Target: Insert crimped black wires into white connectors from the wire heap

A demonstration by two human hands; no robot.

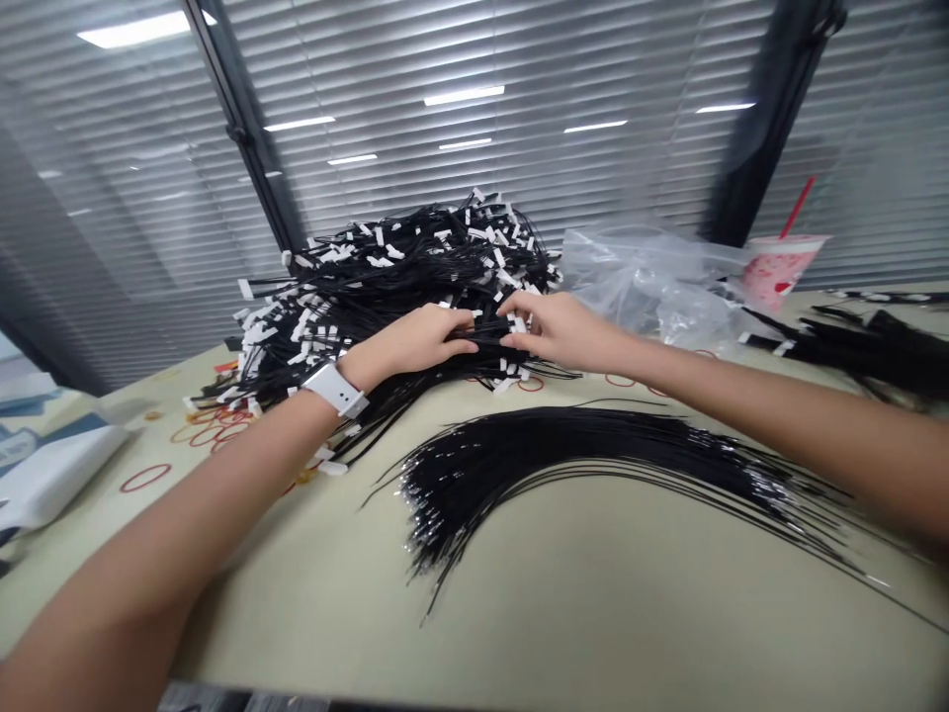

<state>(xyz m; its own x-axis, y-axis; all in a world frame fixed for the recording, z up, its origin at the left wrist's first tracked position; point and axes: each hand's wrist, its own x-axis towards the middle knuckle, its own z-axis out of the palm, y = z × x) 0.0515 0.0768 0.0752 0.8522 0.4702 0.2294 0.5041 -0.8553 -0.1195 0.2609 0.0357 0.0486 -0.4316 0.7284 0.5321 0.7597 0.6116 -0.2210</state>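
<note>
My left hand (415,341) and my right hand (549,331) meet at the front of a large heap of thin black wires with white connectors (386,277). Between my fingertips, both hands grip a small bunch of these wires (489,334). A white smartwatch (335,389) sits on my left wrist. Below my hands, a separate fan of black wires with bare metal ends (578,475) lies spread in an arc on the beige tabletop (593,613).
A clear plastic bag (645,287) lies behind my right hand. Beyond it stands a pink cup with a red straw (778,267). Another black wire bundle (875,346) lies at right. Red rubber bands (144,478) and a white package (59,475) lie at left.
</note>
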